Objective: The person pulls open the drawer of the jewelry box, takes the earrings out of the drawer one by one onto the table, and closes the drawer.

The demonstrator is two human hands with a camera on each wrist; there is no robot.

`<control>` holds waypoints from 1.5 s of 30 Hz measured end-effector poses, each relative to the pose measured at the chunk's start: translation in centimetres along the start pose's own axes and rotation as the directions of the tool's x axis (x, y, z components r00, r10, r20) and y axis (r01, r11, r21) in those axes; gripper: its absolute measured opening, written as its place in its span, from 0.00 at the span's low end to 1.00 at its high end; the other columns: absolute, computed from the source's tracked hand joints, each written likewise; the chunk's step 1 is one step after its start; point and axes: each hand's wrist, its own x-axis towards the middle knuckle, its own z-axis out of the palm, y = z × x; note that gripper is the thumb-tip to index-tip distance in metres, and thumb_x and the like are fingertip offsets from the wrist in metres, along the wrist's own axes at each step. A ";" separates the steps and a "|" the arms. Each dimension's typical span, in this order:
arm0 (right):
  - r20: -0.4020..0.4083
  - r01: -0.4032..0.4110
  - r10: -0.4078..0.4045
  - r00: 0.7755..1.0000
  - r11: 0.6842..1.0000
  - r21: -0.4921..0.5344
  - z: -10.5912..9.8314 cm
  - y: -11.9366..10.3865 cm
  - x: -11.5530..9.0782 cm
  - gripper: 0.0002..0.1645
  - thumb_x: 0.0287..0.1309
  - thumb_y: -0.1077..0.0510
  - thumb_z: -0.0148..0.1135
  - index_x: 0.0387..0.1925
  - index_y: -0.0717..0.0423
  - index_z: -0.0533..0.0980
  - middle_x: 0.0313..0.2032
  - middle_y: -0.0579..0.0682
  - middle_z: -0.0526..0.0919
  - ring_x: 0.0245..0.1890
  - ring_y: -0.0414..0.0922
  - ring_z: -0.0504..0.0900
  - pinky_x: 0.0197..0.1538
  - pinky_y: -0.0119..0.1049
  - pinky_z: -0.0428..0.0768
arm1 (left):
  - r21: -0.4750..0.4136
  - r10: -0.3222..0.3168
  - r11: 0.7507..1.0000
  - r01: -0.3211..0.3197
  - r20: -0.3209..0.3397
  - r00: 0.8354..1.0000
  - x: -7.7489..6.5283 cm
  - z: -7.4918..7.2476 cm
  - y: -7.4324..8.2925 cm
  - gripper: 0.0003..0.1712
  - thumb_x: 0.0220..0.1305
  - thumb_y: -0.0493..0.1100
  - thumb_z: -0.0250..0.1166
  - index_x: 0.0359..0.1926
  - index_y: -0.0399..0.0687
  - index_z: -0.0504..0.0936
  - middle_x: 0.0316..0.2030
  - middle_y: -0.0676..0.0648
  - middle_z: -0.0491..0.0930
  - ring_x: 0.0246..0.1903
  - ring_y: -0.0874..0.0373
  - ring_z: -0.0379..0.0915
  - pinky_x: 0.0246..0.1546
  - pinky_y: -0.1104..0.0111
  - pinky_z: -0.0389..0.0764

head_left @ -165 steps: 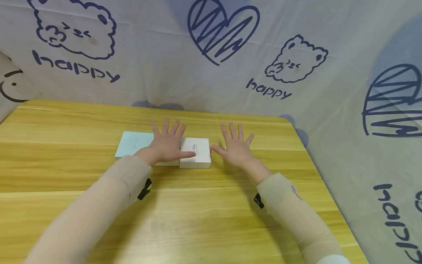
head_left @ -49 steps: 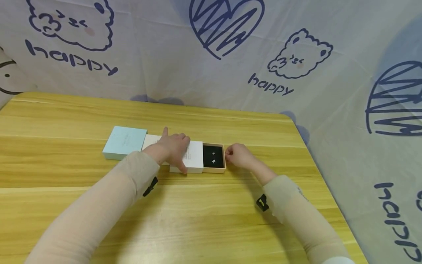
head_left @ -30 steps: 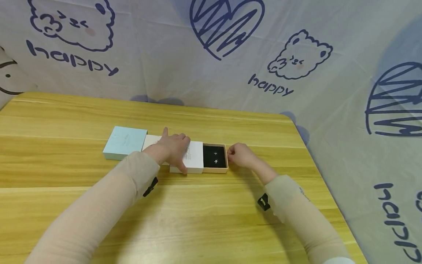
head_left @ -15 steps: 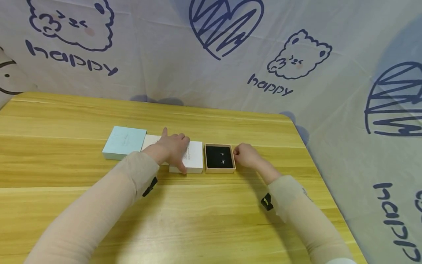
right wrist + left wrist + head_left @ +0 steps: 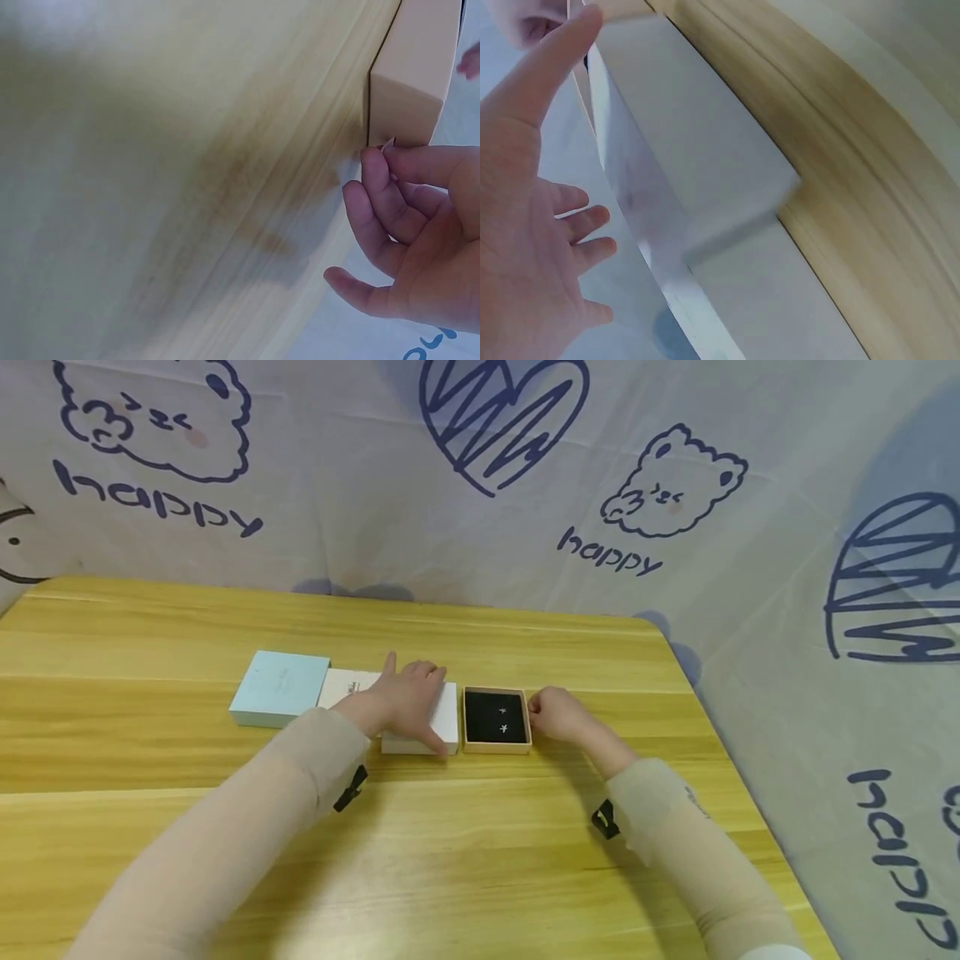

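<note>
A shallow peach-sided drawer tray [image 5: 497,747] lies on the table, apart from its white box sleeve [image 5: 447,718]. Two small star-shaped earrings [image 5: 503,720] sit on its black pad [image 5: 480,718]. At the tray's right end my right hand [image 5: 562,717] pinches a small pale pull tab [image 5: 388,144] between thumb and forefinger. My left hand [image 5: 408,702] is over the white sleeve, fingers spread. In the left wrist view those fingers are extended beside the sleeve [image 5: 690,135], and the thumb reaches along its top end; whether it touches I cannot tell.
A cream box [image 5: 341,683] stands just left of the sleeve, partly hidden by the left hand. Left of it is a light blue box [image 5: 281,687]. Behind the wooden table [image 5: 480,860] hangs a white cloth [image 5: 360,510] with printed drawings.
The tray has slid rightward out of the sleeve with my right hand at its end. Over the last half second my left hand has shifted slightly right and its hold on the sleeve has loosened.
</note>
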 end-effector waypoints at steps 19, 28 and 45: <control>-0.041 -0.004 0.004 0.999 1.000 -0.007 0.4 -0.3 -0.1 0.24 0.59 0.64 0.52 0.11 0.50 0.57 0.13 0.43 0.59 0.18 0.40 0.60 0.23 0.29 0.58 | 0.050 -0.003 0.999 0.002 0.032 0.999 3.2 0.9 2.9 0.60 0.44 0.72 0.66 0.71 0.46 0.55 0.70 0.45 0.57 0.70 0.50 0.50 0.67 0.39 0.31; -0.202 0.022 -0.027 0.979 0.999 -0.027 0.0 -0.3 -0.4 0.08 0.59 0.63 0.55 0.35 0.60 0.80 0.34 0.54 0.84 0.34 0.47 0.80 0.43 0.43 0.77 | 0.046 -0.013 0.999 0.011 0.029 1.000 3.4 0.8 3.0 0.59 0.42 0.72 0.68 0.70 0.48 0.58 0.68 0.46 0.61 0.69 0.50 0.53 0.66 0.38 0.32; -0.168 0.313 -0.390 0.905 0.880 -0.356 0.8 -2.1 -0.3 0.10 0.57 0.59 0.63 0.41 0.54 0.82 0.40 0.51 0.84 0.45 0.51 0.78 0.55 0.52 0.70 | 0.124 -0.073 0.990 0.066 0.057 0.996 3.4 0.1 4.3 0.55 0.41 0.71 0.69 0.66 0.47 0.64 0.64 0.46 0.67 0.67 0.49 0.57 0.67 0.39 0.32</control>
